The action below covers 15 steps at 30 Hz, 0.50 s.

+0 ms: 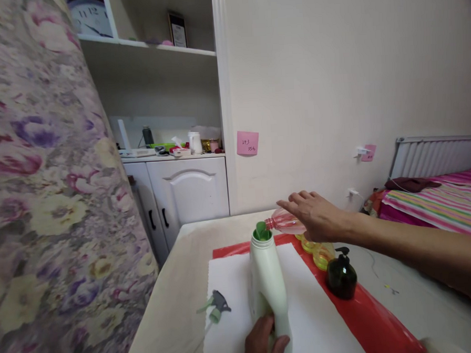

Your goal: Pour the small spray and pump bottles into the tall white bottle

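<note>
A pale green detergent jug [266, 269] stands uncapped on the white sheet, a green spout [262, 232] in its mouth. Low on the jug, my left hand [262, 343] is wrapped round the handle side. My right hand [316, 214] holds a clear, pink-tinted plastic bottle [286, 221] that lies nearly level. The bottle's neck points left and meets the green spout; whether liquid is flowing I cannot tell. Left of the jug lies a trigger sprayer head [216, 306] in grey and green, with a thin tube.
A dark pump bottle [342, 276] and several yellow clear round pieces [322, 255] sit right of the jug. A red sheet [369, 317] lies under the white paper [304, 283] on the table [162, 291]. Floral curtain [55, 196] hangs at left; a wall [313, 88] rises behind.
</note>
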Each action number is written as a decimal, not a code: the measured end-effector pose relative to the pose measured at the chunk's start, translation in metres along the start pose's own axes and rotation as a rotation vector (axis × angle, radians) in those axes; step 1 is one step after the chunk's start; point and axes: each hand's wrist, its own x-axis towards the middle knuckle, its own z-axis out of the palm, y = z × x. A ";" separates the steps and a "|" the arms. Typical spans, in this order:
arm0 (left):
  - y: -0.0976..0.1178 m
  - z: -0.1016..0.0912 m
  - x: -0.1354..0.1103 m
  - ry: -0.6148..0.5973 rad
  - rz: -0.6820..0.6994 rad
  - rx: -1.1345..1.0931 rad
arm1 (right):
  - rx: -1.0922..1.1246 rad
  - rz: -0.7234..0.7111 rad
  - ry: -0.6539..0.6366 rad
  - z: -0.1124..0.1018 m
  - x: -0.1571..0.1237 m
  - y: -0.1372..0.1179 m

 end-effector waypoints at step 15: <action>0.008 -0.002 -0.002 0.011 -0.048 0.000 | -0.031 -0.002 -0.008 -0.002 0.001 -0.002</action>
